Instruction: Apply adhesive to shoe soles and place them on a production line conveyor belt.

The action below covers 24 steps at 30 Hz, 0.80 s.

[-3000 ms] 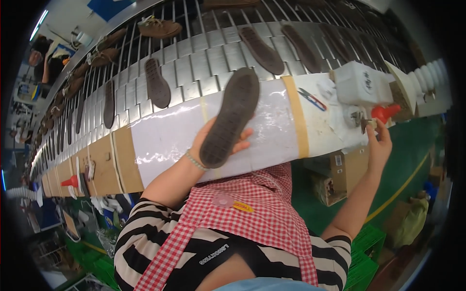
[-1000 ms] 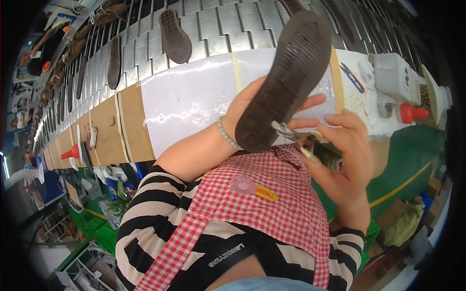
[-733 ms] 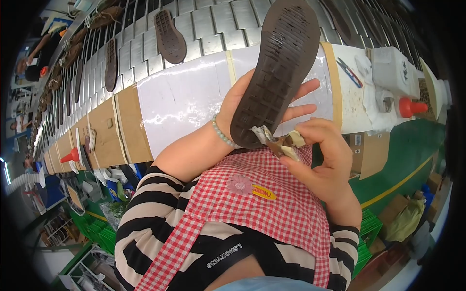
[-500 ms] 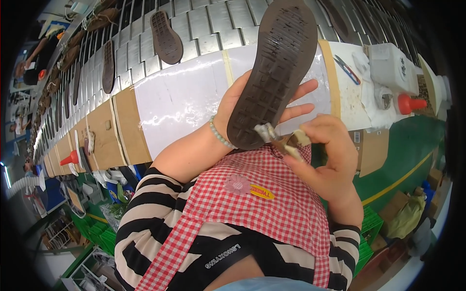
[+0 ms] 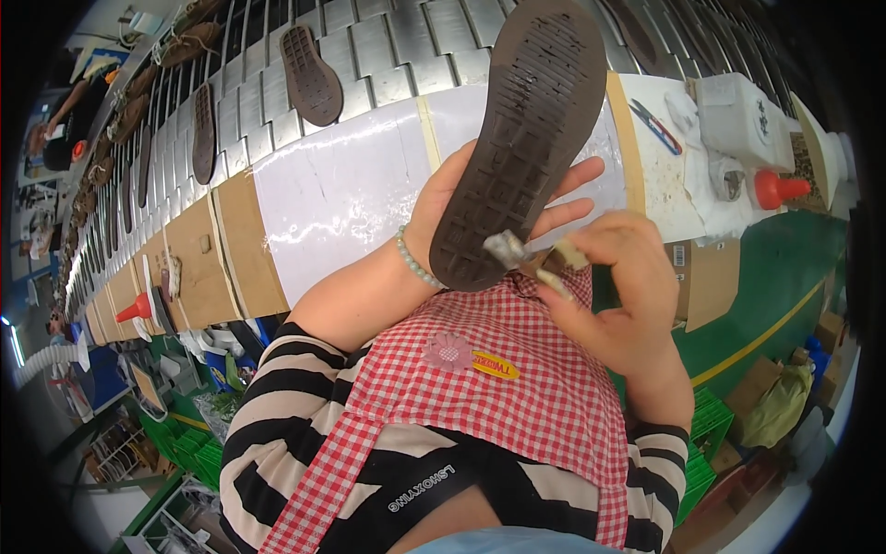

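A dark brown shoe sole (image 5: 517,138) is tilted up in front of me, its gridded, ribbed face toward me and wet and shiny in places. My left hand (image 5: 441,198) supports it from behind, two fingers showing past its right edge. In my right hand (image 5: 632,286) is a small brush (image 5: 509,251), its pale, blurred tip over the lower right part of the sole. The fingers are closed around its wrapped, yellowish handle. Whether the tip touches the sole, I cannot tell.
Beyond the white sheet (image 5: 341,194) runs a metal slat conveyor (image 5: 392,51) with more soles (image 5: 310,74) and brown shoes (image 5: 189,44). At right are snips (image 5: 655,126), a white plastic container (image 5: 743,115) and a red cone-shaped piece (image 5: 780,189). Cardboard (image 5: 254,240) covers the left bench.
The soles on the conveyor have shifted slightly left and nearer. My right hand has moved a little with the brush, which stays at the sole's lower part. My left hand keeps its hold.
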Available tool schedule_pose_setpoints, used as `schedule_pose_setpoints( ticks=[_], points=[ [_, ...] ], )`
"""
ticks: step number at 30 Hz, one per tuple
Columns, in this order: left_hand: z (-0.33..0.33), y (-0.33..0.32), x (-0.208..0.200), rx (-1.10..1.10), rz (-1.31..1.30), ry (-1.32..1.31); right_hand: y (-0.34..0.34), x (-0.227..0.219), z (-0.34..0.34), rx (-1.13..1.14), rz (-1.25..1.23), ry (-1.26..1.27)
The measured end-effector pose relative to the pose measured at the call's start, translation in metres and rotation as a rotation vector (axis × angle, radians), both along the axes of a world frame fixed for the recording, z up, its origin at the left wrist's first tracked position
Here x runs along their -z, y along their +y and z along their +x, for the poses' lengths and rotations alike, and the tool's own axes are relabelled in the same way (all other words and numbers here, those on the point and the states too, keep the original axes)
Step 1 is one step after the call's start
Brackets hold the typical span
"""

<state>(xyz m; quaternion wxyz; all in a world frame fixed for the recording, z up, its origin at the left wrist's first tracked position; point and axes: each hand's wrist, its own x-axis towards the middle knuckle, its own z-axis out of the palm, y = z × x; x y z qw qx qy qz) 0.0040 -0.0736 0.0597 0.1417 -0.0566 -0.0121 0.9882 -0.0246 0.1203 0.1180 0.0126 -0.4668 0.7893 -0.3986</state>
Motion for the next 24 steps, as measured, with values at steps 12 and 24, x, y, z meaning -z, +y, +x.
schedule_pose_setpoints(
  ticks=[12,24],
  points=[
    [0.002,0.001,0.001,-0.030,-0.011,0.011,-0.002,0.003,0.005,0.116,-0.049,-0.016],
    [0.005,0.002,0.006,0.052,-0.010,0.015,0.002,0.004,-0.012,0.223,-0.143,0.000]
  ],
)
